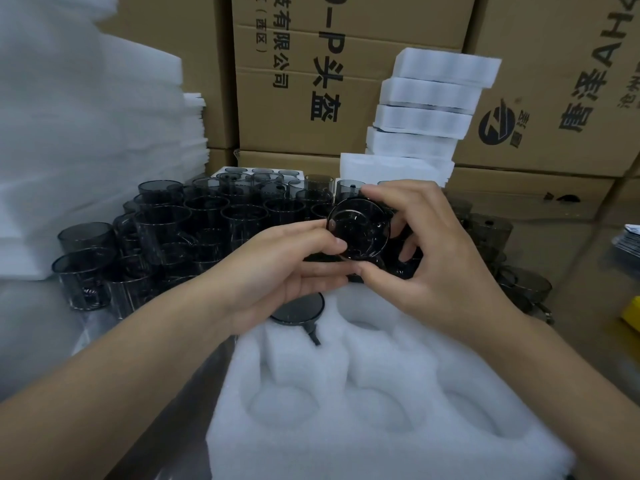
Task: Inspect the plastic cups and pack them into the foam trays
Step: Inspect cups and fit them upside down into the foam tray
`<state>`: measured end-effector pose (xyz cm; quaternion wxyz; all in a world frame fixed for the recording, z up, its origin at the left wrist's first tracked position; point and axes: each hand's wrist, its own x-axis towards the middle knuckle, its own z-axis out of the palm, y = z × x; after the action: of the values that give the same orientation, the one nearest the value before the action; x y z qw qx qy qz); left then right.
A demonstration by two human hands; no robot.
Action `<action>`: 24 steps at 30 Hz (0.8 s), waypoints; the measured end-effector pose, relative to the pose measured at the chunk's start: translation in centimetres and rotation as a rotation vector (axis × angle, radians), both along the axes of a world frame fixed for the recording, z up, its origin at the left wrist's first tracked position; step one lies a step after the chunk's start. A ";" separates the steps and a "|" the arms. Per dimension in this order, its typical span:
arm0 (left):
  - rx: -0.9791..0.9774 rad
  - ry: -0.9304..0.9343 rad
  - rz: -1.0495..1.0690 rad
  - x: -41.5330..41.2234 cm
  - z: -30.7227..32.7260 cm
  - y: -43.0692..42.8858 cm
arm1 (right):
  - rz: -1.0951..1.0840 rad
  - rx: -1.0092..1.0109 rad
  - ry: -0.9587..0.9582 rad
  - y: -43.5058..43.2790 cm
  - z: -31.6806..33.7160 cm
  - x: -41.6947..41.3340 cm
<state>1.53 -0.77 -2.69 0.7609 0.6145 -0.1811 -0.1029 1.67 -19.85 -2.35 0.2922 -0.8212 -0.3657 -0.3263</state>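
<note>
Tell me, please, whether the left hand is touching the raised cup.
Touching: the head view shows fingers of the left hand on the rim of the raised cup, with the right hand pinching its other side.

Held cup (358,230) partly covered by right hand (446,268), seated cup (299,310) half hidden under left hand (277,271), foam tray (381,455) cropped at 6 o'clock

Bench top (38,341): grey, slight sheen. Directly on it:
- white foam tray (398,427) at the near edge, round pockets facing up
- loose cluster of smoked plastic cups (194,216) just behind the tray, upright, touching each other
- foam sheet stack (69,150) far left, beside the cups
- second tray (223,172) at the back, holding cups
- stack of foam trays (422,112) back right, probably on the bench too, base hidden
</note>
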 end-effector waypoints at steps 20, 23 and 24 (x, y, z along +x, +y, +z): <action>-0.034 0.051 0.026 -0.5 0.3 -0.4 | -0.009 -0.005 -0.007 0.0 0.1 -0.1; -0.029 0.047 0.022 -0.6 0.4 -0.5 | -0.014 -0.009 -0.014 0.0 0.2 -0.1; -0.030 0.048 0.020 -0.6 0.4 -0.5 | -0.014 -0.012 -0.017 0.0 0.2 -0.2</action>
<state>0.88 -1.26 -2.28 0.7750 0.6024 -0.1581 -0.1071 1.52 -19.81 -2.18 0.2817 -0.8229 -0.3642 -0.3330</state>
